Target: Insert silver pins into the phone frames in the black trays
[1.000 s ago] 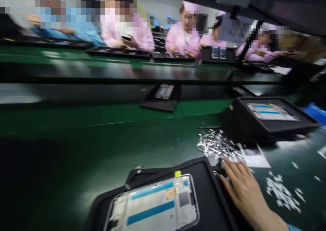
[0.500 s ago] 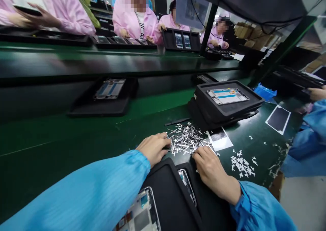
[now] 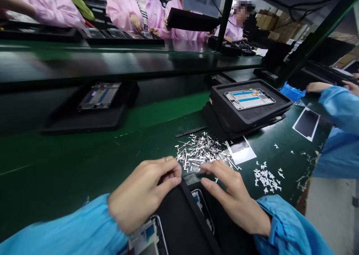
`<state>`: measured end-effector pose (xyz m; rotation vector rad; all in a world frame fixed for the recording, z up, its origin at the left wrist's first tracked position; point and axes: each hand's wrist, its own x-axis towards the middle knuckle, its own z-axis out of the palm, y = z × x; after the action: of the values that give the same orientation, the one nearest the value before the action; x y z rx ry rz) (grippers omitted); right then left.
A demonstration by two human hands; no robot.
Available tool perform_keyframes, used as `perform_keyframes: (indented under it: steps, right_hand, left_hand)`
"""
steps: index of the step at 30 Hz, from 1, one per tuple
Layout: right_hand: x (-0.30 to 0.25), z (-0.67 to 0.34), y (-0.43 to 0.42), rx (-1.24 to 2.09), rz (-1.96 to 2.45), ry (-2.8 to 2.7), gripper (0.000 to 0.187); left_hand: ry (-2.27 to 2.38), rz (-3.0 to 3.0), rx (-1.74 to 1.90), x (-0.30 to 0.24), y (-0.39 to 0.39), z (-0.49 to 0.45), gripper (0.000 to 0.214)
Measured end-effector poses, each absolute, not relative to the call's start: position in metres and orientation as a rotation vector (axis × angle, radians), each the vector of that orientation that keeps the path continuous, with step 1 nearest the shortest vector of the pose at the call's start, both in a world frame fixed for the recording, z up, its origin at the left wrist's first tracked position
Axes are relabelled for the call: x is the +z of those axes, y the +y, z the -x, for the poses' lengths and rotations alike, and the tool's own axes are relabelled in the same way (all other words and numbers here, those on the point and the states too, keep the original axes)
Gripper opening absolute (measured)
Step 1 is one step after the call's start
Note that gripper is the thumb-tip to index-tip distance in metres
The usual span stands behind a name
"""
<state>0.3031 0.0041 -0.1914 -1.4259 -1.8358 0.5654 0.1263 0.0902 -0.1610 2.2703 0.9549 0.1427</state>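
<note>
Left hand point(image 3: 146, 191) has drawn back from the heap of strips point(image 3: 202, 150) since the earlier frame, and the right hand point(image 3: 235, 195) has opened out. Beneath them spreads the green counter point(image 3: 84, 165); on it, beyond the heap, sits a stack of black trays point(image 3: 221, 107). Nearer, an upper tray point(image 3: 182, 217) overlaps a lower one, each holding a phone frame point(image 3: 157, 232). Left fingers curl at the upper tray's far corner, thumb close; whether they pinch its rim, I cannot tell. Right fingers, thumb spread apart, reach beside the heap's small silvery and black strips.
</note>
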Motion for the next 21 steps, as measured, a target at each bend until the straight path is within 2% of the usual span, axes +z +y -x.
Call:
perform_keyframes:
  steps: [2,6,9,11,16,21]
  right_hand:
    - [-0.184,-0.298,0.005,0.791,1.351,-1.752,0.01]
    - [-0.178,-0.289,0.003,1.099,1.276,-1.534,0.02]
    - [-0.175,-0.283,-0.002,1.317,1.235,-1.367,0.02]
    - [-0.173,-0.279,-0.006,1.387,1.188,-1.355,0.021]
    - [-0.169,-0.277,-0.016,1.257,1.143,-1.507,0.014]
    - [-0.168,-0.278,-0.022,1.33,1.102,-1.423,0.01]
  left_hand:
    - [0.918,-2.253,0.133,-0.162,0.079,-0.124,0.023]
    - [0.847,-2.544,0.405,-0.162,0.054,-0.119,0.023]
    - [0.71,-3.057,0.668,-0.159,0.036,-0.117,0.035]
    - [0.734,-3.219,0.711,-0.157,0.026,-0.115,0.044]
    - [0.896,-2.654,0.731,-0.158,0.017,-0.101,0.031]
    - [0.848,-2.113,0.553,-0.16,0.019,-0.094,0.019]
